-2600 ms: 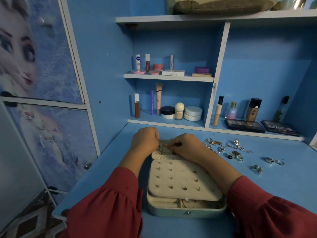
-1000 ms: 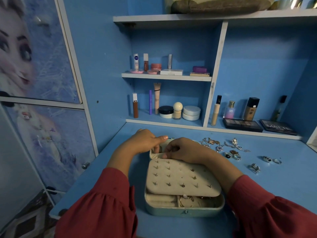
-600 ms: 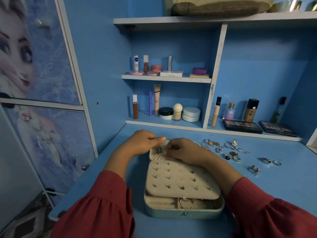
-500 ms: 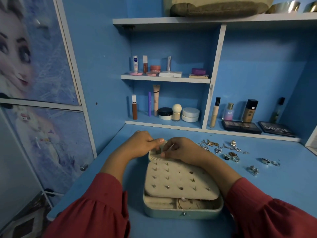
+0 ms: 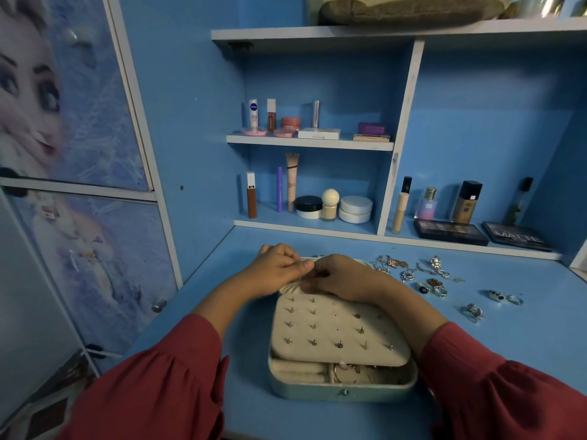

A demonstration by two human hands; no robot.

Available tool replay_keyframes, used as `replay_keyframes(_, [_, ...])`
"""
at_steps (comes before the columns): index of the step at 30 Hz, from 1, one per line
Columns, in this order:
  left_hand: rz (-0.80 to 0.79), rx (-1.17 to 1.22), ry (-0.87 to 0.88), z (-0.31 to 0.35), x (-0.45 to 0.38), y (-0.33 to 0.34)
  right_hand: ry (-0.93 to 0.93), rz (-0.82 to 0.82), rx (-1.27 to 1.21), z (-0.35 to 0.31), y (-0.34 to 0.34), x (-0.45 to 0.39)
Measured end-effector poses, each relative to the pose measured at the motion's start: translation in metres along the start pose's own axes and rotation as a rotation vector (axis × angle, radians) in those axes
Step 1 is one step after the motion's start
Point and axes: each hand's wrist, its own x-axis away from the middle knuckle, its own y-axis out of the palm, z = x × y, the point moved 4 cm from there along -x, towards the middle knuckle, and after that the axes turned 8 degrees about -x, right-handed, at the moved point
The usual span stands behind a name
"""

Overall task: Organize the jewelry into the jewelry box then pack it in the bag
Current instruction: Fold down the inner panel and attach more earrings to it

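An open teal jewelry box [image 5: 343, 390] lies on the blue desk, with a cream stud panel [image 5: 336, 331] resting tilted over its compartments. My left hand [image 5: 278, 268] and right hand [image 5: 344, 276] meet at the box's far edge. Their fingers are curled and the fingertips pinch together on a small jewelry piece, which the hands mostly hide. Loose chains and pendants [image 5: 409, 269] and rings [image 5: 505, 296] lie on the desk to the right of the box. An olive bag [image 5: 409, 7] sits on the top shelf.
Cosmetics stand on the shelves [image 5: 309, 142] behind the desk, and makeup palettes [image 5: 451, 231] lie at the back right. A printed cabinet door [image 5: 79, 122] closes off the left side. The desk's left edge runs close to my left sleeve.
Both hands have stayed at the box's far edge. My left thumb has come closer to the right hand's fingertips. The box and the loose jewelry have not moved.
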Motion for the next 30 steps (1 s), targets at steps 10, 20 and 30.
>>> replay_keyframes(10, [0.099,0.173,-0.005,-0.003,0.003,-0.013,0.05,-0.061,-0.123,0.003,-0.001,-0.001])
replay_keyframes(20, [0.069,-0.009,-0.005,-0.006,0.003,-0.011,0.108,-0.114,-0.126,0.0,-0.001,0.001])
replay_keyframes(30, [-0.01,-0.004,0.029,-0.002,0.005,-0.003,0.079,-0.002,-0.222,0.002,-0.002,0.002])
